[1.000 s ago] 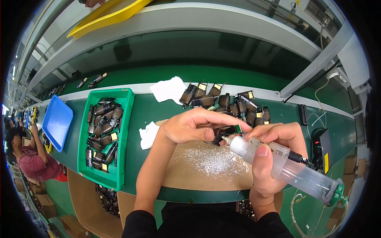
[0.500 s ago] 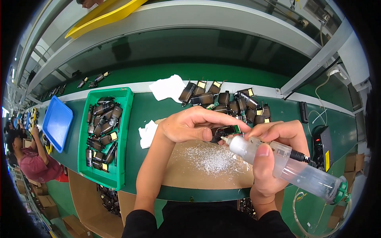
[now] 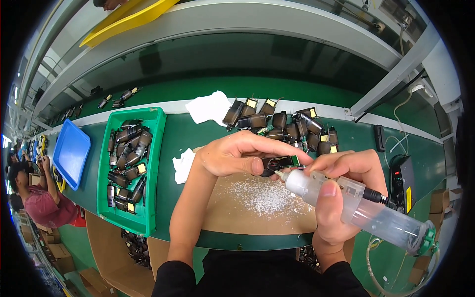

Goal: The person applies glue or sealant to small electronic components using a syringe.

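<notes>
My left hand [image 3: 237, 157] is closed on a small dark electronic unit [image 3: 278, 163] with a green circuit board at its end, held between thumb and fingers. Wrapped round a translucent dispensing syringe [image 3: 381, 222] with a green end cap, my right hand [image 3: 341, 190] points its nozzle at the unit's near side. The nozzle tip appears to touch or almost touch the unit; I cannot tell which. A brown board [image 3: 225, 220] lies beneath both hands, scattered with white shavings [image 3: 269, 199].
A green tray [image 3: 157, 198] of similar dark units stands left, with a blue tray [image 3: 71, 151] beyond. More units [image 3: 277, 123] are heaped behind my hands, beside white cloths [image 3: 208, 108]. A black controller box [image 3: 403, 183] sits right. At far left is another person [image 3: 42, 198].
Both hands keep nearly the same place. The dark unit has turned slightly in my left hand, while the syringe nozzle stays at it.
</notes>
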The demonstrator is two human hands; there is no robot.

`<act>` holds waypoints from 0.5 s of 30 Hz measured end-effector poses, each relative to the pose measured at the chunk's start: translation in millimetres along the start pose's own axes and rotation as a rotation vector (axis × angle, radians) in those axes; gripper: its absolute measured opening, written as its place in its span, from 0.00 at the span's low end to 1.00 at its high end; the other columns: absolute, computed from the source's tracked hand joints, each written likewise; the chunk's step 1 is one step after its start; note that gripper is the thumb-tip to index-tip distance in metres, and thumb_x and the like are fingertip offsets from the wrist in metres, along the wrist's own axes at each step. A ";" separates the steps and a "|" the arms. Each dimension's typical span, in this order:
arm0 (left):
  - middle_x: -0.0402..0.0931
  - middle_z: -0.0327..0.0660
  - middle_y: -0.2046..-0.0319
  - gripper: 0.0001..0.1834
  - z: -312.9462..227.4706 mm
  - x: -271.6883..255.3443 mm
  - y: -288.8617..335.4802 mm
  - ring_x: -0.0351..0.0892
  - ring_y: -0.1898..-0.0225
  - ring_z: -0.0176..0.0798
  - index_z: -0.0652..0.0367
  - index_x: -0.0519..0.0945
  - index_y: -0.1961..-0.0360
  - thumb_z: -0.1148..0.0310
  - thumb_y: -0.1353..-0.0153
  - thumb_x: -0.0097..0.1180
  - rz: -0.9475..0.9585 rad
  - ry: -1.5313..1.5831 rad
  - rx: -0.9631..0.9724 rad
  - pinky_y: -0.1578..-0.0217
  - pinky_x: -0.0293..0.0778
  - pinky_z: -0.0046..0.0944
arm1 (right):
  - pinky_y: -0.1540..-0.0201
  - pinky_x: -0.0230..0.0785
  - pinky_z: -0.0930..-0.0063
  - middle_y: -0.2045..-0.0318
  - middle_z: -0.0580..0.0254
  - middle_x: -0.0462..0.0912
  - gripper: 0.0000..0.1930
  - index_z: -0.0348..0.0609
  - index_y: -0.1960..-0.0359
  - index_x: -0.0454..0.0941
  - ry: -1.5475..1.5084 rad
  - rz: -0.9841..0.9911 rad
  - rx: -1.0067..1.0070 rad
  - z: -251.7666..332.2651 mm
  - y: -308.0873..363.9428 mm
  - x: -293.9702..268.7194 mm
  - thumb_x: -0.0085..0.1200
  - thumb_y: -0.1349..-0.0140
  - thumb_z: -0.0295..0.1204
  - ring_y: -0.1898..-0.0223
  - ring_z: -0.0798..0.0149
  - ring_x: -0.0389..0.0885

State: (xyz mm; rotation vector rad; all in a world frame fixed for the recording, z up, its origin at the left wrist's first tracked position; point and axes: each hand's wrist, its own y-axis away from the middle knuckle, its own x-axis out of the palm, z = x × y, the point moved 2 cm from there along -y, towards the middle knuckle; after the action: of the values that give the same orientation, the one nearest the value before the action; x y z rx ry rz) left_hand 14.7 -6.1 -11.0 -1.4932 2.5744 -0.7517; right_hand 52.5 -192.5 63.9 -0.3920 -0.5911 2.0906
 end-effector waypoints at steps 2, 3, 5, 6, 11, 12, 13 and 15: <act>0.68 0.54 0.42 0.34 -0.1 0.4 0.3 0.65 0.38 0.47 0.73 0.65 0.41 0.54 0.38 0.53 -0.011 0.016 -0.013 0.37 0.57 0.42 | 0.63 0.76 0.73 0.73 0.55 0.80 0.11 0.35 0.68 0.70 -0.005 -0.006 -0.008 0.0 0.4 -0.2 0.59 0.50 0.24 0.68 0.65 0.83; 0.68 0.54 0.42 0.34 -0.2 0.4 0.2 0.65 0.38 0.47 0.73 0.65 0.41 0.54 0.38 0.53 -0.011 0.017 -0.013 0.37 0.57 0.42 | 0.63 0.76 0.73 0.73 0.55 0.80 0.11 0.35 0.68 0.70 -0.005 -0.006 -0.007 -0.1 0.5 -0.2 0.59 0.50 0.24 0.68 0.65 0.83; 0.68 0.54 0.42 0.34 -0.3 0.4 0.2 0.65 0.38 0.47 0.73 0.65 0.40 0.55 0.38 0.53 -0.004 0.014 -0.004 0.38 0.57 0.42 | 0.63 0.76 0.73 0.74 0.55 0.80 0.11 0.35 0.68 0.70 -0.018 -0.010 -0.014 -0.5 0.6 0.1 0.58 0.50 0.24 0.68 0.64 0.83; 0.68 0.54 0.42 0.34 -0.9 1.0 0.4 0.65 0.38 0.47 0.73 0.65 0.40 0.55 0.38 0.53 -0.005 0.014 -0.004 0.38 0.57 0.42 | 0.63 0.76 0.73 0.74 0.55 0.80 0.11 0.35 0.68 0.70 -0.019 -0.008 -0.012 -0.6 0.8 0.4 0.58 0.50 0.24 0.68 0.64 0.83; 0.67 0.53 0.41 0.34 -1.7 2.0 -0.5 0.65 0.39 0.46 0.72 0.65 0.40 0.54 0.37 0.52 0.010 0.021 0.006 0.39 0.59 0.41 | 0.64 0.75 0.73 0.74 0.55 0.80 0.11 0.35 0.68 0.69 0.005 0.003 -0.009 2.1 0.6 0.1 0.59 0.51 0.24 0.68 0.64 0.83; 0.67 0.53 0.41 0.34 -1.9 1.2 -0.3 0.65 0.39 0.46 0.72 0.65 0.40 0.54 0.37 0.52 0.008 0.021 0.006 0.39 0.59 0.41 | 0.64 0.75 0.73 0.74 0.55 0.80 0.11 0.35 0.68 0.69 0.004 0.004 -0.008 1.8 0.6 0.2 0.59 0.51 0.24 0.68 0.64 0.83; 0.67 0.53 0.41 0.34 -2.2 0.6 0.0 0.66 0.39 0.45 0.72 0.65 0.40 0.53 0.37 0.52 0.018 -0.002 0.007 0.39 0.60 0.40 | 0.64 0.75 0.73 0.74 0.55 0.79 0.11 0.35 0.68 0.69 0.006 0.007 -0.012 1.6 0.7 0.3 0.58 0.51 0.24 0.68 0.64 0.83; 0.67 0.52 0.41 0.35 -2.5 1.7 -1.1 0.66 0.40 0.44 0.73 0.65 0.40 0.53 0.37 0.52 0.030 -0.025 0.009 0.40 0.61 0.39 | 0.64 0.75 0.73 0.74 0.55 0.79 0.11 0.35 0.68 0.69 0.009 0.009 -0.018 2.7 0.3 -0.7 0.58 0.50 0.24 0.68 0.64 0.83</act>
State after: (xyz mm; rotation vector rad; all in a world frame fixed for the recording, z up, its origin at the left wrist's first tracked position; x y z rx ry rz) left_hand 14.0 -7.0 -8.0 -1.4484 2.5662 -0.7358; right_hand 51.4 -193.9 66.0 -0.4149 -0.6047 2.0922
